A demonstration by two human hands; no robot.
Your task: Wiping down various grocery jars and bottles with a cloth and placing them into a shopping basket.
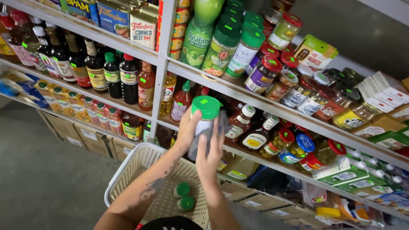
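my left hand (pixel 187 132) wraps the side of a green-capped shaker jar (pixel 204 123), fingers curled around its barrel; my right hand (pixel 209 155) presses flat against its lower front, so both hands hold it between them. the jar stands upright just in front of the shelf (pixel 238 96), long axis vertical, cap pointing up. judged light, rigid, smooth-walled and somewhat slippery; best gripped around the mid-barrel, below the cap. beneath my forearms, a cream plastic basket (pixel 128 170) carries two more green-capped jars (pixel 184 196). beyond the hands, the shelf rows carry sauce bottles (pixel 110 72) and spice jars (pixel 264 72).
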